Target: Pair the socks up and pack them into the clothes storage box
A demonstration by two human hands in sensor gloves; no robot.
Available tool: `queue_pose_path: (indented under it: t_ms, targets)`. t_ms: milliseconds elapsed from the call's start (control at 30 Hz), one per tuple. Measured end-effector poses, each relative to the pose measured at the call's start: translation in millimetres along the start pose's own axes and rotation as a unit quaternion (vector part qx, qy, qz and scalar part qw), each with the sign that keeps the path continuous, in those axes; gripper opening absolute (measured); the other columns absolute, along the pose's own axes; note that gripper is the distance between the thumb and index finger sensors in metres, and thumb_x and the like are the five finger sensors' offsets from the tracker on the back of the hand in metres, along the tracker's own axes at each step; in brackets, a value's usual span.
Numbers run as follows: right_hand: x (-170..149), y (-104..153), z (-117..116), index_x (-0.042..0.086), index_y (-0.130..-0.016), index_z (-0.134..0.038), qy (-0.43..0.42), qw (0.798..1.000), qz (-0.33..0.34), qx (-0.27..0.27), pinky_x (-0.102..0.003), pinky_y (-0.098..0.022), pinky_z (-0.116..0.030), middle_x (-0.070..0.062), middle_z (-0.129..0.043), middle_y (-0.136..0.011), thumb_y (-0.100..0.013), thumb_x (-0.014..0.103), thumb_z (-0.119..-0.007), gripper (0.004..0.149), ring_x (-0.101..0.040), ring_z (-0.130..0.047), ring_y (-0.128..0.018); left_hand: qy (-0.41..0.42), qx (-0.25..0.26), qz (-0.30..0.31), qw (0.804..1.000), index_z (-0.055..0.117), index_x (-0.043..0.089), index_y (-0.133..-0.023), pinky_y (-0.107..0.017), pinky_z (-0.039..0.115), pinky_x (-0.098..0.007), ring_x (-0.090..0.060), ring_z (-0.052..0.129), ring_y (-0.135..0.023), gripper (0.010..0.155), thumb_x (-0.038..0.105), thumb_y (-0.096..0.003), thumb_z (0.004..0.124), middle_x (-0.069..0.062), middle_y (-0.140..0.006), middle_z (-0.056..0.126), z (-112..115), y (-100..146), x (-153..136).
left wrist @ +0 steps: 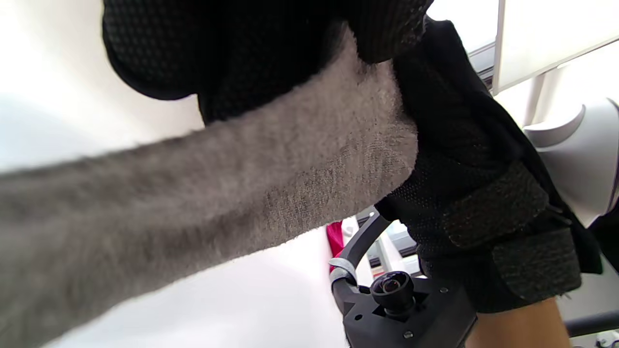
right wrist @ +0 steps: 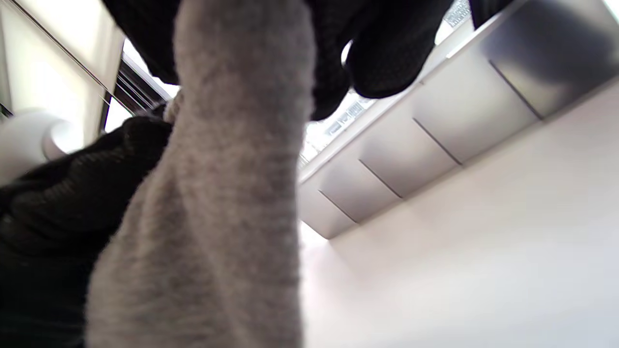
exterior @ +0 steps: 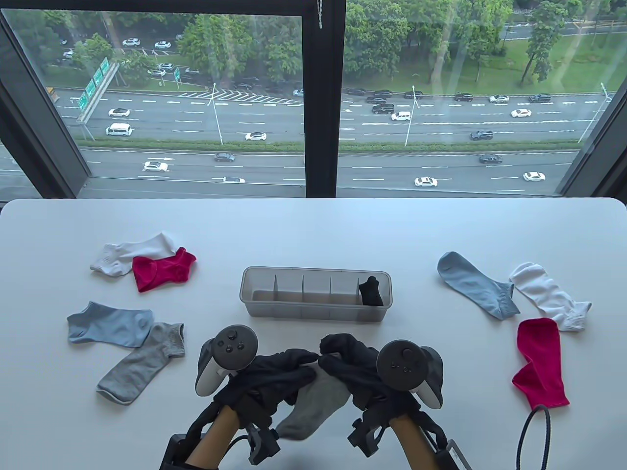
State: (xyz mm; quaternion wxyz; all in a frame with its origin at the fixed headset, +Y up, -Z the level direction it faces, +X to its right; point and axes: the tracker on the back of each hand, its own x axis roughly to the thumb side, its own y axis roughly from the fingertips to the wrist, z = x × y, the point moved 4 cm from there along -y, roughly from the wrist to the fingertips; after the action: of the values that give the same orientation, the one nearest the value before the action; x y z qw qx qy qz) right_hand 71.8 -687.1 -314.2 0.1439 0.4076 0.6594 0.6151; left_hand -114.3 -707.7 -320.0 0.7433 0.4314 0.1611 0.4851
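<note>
Your white table (exterior: 313,230) sits under a big window. The clear storage box (exterior: 316,313) is at centre, split by dividers; a black sock bundle (exterior: 371,291) fills its rightmost compartment. Left side: white sock (exterior: 132,250) partly under a red sock (exterior: 161,269), then a blue sock (exterior: 108,324) touching a grey sock (exterior: 142,362). Right side: blue sock 2 (exterior: 477,284), white sock 2 (exterior: 551,294), red sock 2 (exterior: 539,362). Just in front of the box, your left hand (exterior: 274,374) and right hand (exterior: 352,362) both pinch the top of a second grey sock (exterior: 313,404), fingers curled on it, rest hanging to the table.
</note>
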Motion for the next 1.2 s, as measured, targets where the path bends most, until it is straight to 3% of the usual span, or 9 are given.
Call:
queue_pose_path:
  t_ms: [100, 167, 233, 400, 467, 700, 800, 1000, 1200]
  targets:
    - [-24, -8, -24, 0.014, -0.099, -0.064, 0.124, 0.99, -0.062, 0.018, -0.049, -0.066, -0.073, -0.006, -0.09, -0.072, -0.057, 0.038, -0.072, 0.049, -0.012, -0.094, -0.052, -0.16, 0.02, -0.062, 0.985, 0.059, 0.009, -0.106, -0.056, 0.079, -0.057, -0.041, 0.096, -0.076, 0.054, 0.027, -0.0571, 0.068, -0.021, -0.095, 0.087, 13, -11, -16]
    - [-37, -11, -35, 0.011, -0.11, -0.051, 0.196, 0.976, -0.09, 0.042, -0.063, -0.07, -0.06, -0.02, -0.073, -0.104, -0.059, 0.039, -0.066, 0.06, -0.037, -0.082, -0.09, -0.27, -0.024, -0.104, 0.957, 0.034, 0.013, -0.114, -0.071, 0.052, -0.069, -0.053, 0.051, -0.107, 0.065, 0.033, -0.0589, 0.061, -0.022, -0.119, 0.046, 23, -14, -28]
    - [-40, -9, -41, 0.011, -0.115, -0.038, 0.236, 0.962, -0.102, 0.09, -0.071, -0.07, -0.046, -0.029, -0.045, -0.119, -0.061, 0.041, -0.058, 0.065, -0.059, -0.044, -0.104, -0.345, -0.026, -0.134, 0.928, 0.021, 0.015, -0.115, -0.075, 0.033, -0.072, -0.051, 0.024, -0.111, 0.071, 0.04, -0.0592, 0.057, -0.02, -0.122, 0.023, 21, -13, -33]
    - [-28, 4, -76, 0.018, -0.118, -0.043, 0.244, 0.932, -0.069, 0.259, -0.076, -0.07, -0.035, -0.03, -0.048, -0.122, -0.061, 0.051, -0.051, 0.066, -0.054, -0.037, -0.11, -0.385, 0.03, -0.17, 0.906, 0.015, 0.015, -0.114, -0.075, 0.018, -0.07, -0.048, 0.006, -0.11, 0.076, 0.046, -0.0585, 0.056, -0.018, -0.121, 0.006, -7, -2, -38]
    - [-45, 5, -102, 0.014, -0.118, -0.027, 0.227, 0.899, -0.136, 0.348, -0.078, -0.069, -0.024, -0.027, -0.015, -0.122, -0.06, 0.052, -0.048, 0.072, -0.052, -0.014, -0.109, -0.391, 0.038, -0.193, 0.899, 0.015, 0.016, -0.114, -0.075, 0.018, -0.07, -0.048, 0.006, -0.11, 0.076, 0.047, -0.0583, 0.056, -0.018, -0.121, 0.006, -18, 6, -46]
    - [-38, 1, -63, 0.019, -0.116, -0.013, 0.239, 0.949, -0.068, 0.192, -0.076, -0.068, -0.016, -0.027, -0.001, -0.119, -0.06, 0.053, -0.047, 0.074, -0.052, -0.001, -0.104, -0.408, 0.142, -0.323, 0.842, 0.019, 0.017, -0.115, -0.076, 0.029, -0.071, -0.05, 0.022, -0.112, 0.078, 0.049, -0.0569, 0.06, -0.02, -0.122, 0.016, -87, 42, -79]
    - [-47, 3, -50, 0.017, -0.116, -0.013, 0.273, 0.942, -0.086, 0.174, -0.076, -0.067, -0.016, -0.029, 0.001, -0.117, -0.061, 0.053, -0.047, 0.074, -0.054, 0.001, -0.102, -0.383, 0.151, -0.403, 0.817, 0.024, 0.013, -0.115, -0.074, 0.049, -0.066, -0.055, 0.046, -0.107, 0.076, 0.046, -0.0571, 0.061, -0.025, -0.121, 0.028, -106, 60, -112]
    - [-53, 3, -47, 0.017, -0.115, -0.01, 0.319, 0.927, -0.095, 0.173, -0.076, -0.067, -0.014, -0.029, 0.008, -0.114, -0.061, 0.052, -0.047, 0.075, -0.054, 0.006, -0.099, -0.304, 0.096, -0.469, 0.824, 0.02, 0.013, -0.114, -0.072, 0.055, -0.064, -0.054, 0.047, -0.103, 0.078, 0.045, -0.057, 0.062, -0.029, -0.119, 0.031, -105, 71, -161]
    - [-48, 1, -48, 0.018, -0.114, -0.007, 0.307, 0.932, -0.093, 0.171, -0.076, -0.067, -0.014, -0.029, 0.01, -0.113, -0.061, 0.053, -0.047, 0.075, -0.054, 0.008, -0.099, -0.33, 0.1, -0.477, 0.809, 0.028, -0.001, -0.112, -0.063, 0.067, -0.059, -0.048, 0.065, -0.085, 0.082, 0.042, -0.0549, 0.067, -0.033, -0.107, 0.049, -105, 71, -160]
